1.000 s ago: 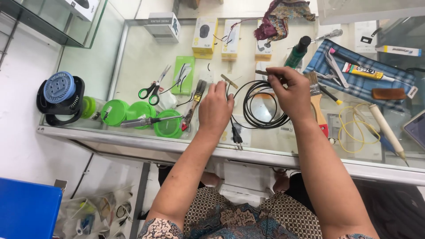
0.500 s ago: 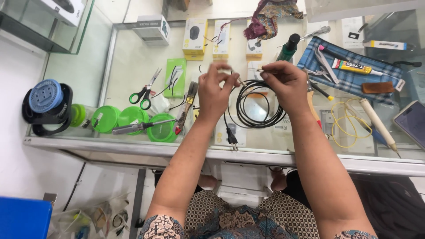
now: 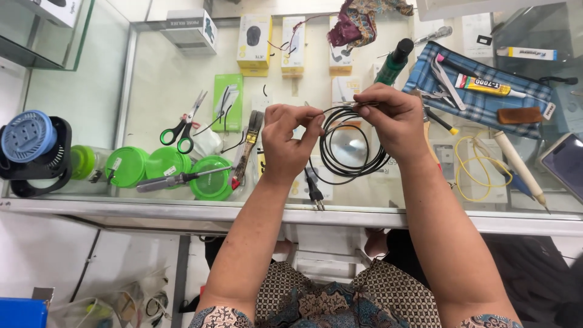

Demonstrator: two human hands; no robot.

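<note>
Fingertips of left hand [image 3: 290, 143] and right hand [image 3: 388, 118] pinching thin wire ends of coiled black cable [image 3: 349, 152], hanging above glass counter [image 3: 152, 91] (plug [image 3: 314, 190] dangling below). Possibly risking coil unwinding if pinch loosens.

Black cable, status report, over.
Left hand and right hand both pinching black cable ends. Coil hangs over glass counter, plug dangling. Nothing obstructing.
</note>
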